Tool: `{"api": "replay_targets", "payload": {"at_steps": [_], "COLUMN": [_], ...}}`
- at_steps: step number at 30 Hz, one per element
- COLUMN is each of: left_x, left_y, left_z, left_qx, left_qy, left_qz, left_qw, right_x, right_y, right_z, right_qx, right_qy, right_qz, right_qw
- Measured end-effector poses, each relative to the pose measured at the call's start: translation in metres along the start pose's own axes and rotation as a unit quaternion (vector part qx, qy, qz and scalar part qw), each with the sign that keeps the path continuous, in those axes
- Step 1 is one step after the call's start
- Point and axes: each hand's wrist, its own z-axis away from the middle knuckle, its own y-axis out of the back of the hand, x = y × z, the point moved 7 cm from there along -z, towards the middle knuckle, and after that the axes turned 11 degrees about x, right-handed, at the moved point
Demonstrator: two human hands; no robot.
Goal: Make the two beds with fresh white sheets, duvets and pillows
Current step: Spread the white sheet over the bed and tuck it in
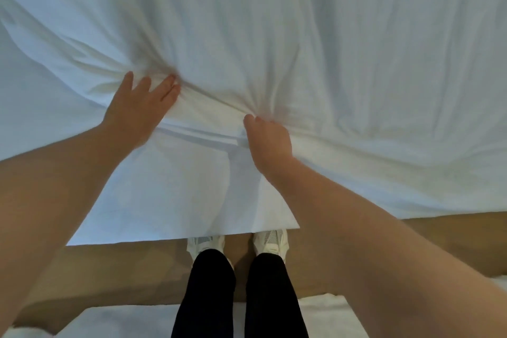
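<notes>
Creases fan out from two spots on the white bedding (301,35), which covers the whole bed underneath it and drops over the near edge towards the floor (439,241). Whether it is a sheet or a duvet cover cannot be told. The left hand (140,107) lies flat with fingers spread and fingertips pressing into the folds. The right hand (270,140) is curled tight round a bunch of cloth just inside the near edge. The step seems to be pulling the layer taut and square. To do it well, keep the flat hand as an anchor and draw the gripped bunch steadily towards the near edge. Then let go and sweep outward to both sides. A short, hard tug would probably only move the wrinkles and leave the overhang (192,200) uneven.
</notes>
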Motion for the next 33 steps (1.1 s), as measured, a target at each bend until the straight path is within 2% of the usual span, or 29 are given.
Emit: {"api": "replay_targets", "payload": {"at_steps": [2,4,5,7,10,14,17,19,21,23,26,30,33], "left_x": [0.005,-0.003,-0.011,-0.015,0.011,0.073,0.089,0.08,0.052,0.007,-0.065,-0.135,-0.161], "left_y": [0.011,0.03,0.038,0.05,0.072,0.093,0.088,0.089,0.089,0.083,0.062,0.023,-0.014], "left_z": [-0.003,-0.01,-0.013,-0.005,0.042,0.097,0.113,0.107,0.097,0.092,0.093,0.098,0.096], "left_qx": [0.026,0.048,0.029,-0.07,-0.206,-0.278,-0.343,-0.32,-0.246,-0.181,-0.146,-0.11,-0.065], "left_qy": [-0.005,0.038,0.066,0.085,0.035,-0.022,-0.01,0.041,0.158,0.285,0.42,0.515,0.549], "left_qz": [0.058,0.16,0.188,0.193,0.192,0.227,0.239,0.279,0.344,0.389,0.417,0.475,0.573], "left_qw": [0.998,0.985,0.98,0.975,0.959,0.933,0.909,0.905,0.892,0.857,0.793,0.705,0.605], "right_x": [0.013,0.027,0.033,0.037,0.029,0.031,0.024,0.014,0.003,-0.013,-0.048,-0.112,-0.164], "right_y": [0.011,0.026,0.035,0.05,0.056,0.034,0.021,0.021,0.028,0.04,0.063,0.091,0.098], "right_z": [-0.005,-0.005,-0.004,0.007,0.046,0.115,0.142,0.146,0.138,0.122,0.081,0.022,-0.031], "right_qx": [-0.02,-0.041,-0.048,-0.072,-0.143,-0.245,-0.269,-0.263,-0.235,-0.199,-0.133,-0.049,-0.011], "right_qy": [-0.01,-0.028,-0.036,-0.033,0.018,0.061,0.074,0.074,0.071,0.064,0.062,0.021,-0.071], "right_qz": [-0.061,-0.125,-0.148,-0.164,-0.126,-0.007,0.002,-0.021,-0.049,-0.081,-0.117,-0.213,-0.308], "right_qw": [0.998,0.991,0.987,0.983,0.982,0.968,0.96,0.962,0.968,0.974,0.982,0.976,0.949]}}
